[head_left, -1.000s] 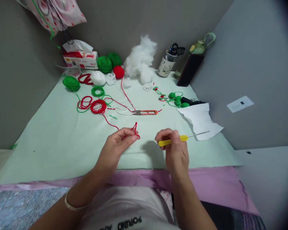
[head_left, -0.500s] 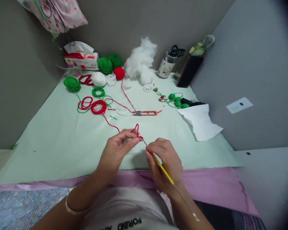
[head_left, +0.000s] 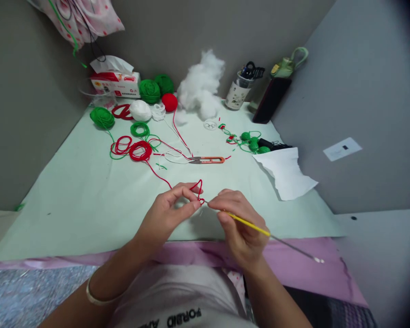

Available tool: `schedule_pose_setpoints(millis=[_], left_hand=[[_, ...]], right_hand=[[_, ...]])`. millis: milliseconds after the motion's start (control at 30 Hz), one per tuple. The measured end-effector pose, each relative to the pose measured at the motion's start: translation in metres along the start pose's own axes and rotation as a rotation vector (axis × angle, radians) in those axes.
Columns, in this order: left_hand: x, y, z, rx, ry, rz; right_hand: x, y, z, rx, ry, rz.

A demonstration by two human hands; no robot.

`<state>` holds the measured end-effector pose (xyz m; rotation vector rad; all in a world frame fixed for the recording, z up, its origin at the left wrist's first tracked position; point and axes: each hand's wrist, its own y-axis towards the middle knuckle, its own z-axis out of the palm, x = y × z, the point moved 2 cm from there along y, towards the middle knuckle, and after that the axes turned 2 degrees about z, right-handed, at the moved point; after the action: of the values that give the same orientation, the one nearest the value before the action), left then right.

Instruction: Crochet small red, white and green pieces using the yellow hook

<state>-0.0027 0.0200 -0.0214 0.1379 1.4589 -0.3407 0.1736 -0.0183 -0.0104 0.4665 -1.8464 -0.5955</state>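
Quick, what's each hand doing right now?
Left hand: closed, pinching red yarn at the fingertips.
Right hand: closed, holding a thin yellow-handled tool.

From my head, the single camera looked forward and down over my shirt (head_left: 181, 287), with my left hand (head_left: 167, 207) and right hand (head_left: 242, 221) fairly near, just below its middle, and took in the surface (head_left: 105, 205) as far as the grey back wall (head_left: 150, 36).

"What are you facing?"
"A grey back wall (head_left: 150, 27) is rising ahead; a paler side wall (head_left: 372, 86) is flanking your right."
"What is lying below?"
"A pale green table (head_left: 99, 205) is spreading before you; blue floor (head_left: 37, 291) is showing at left."
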Motion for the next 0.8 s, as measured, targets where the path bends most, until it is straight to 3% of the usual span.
schedule_pose_setpoints(millis=[300,433,633,800], left_hand=[[0.000,0.000,-0.001,0.029,0.147,0.080],[0.002,0.000,0.000,0.060,0.114,0.106],[0.004,-0.001,0.003,0.059,0.075,0.091],[0.005,-0.003,0.009,0.047,0.037,0.112]], right_hand=[[-0.011,-0.001,0.002,-0.150,0.385,0.514],[-0.016,0.001,0.006,-0.196,0.541,0.675],[-0.017,0.001,0.008,-0.207,0.664,0.728],[-0.015,-0.003,0.011,-0.146,0.592,0.617]])
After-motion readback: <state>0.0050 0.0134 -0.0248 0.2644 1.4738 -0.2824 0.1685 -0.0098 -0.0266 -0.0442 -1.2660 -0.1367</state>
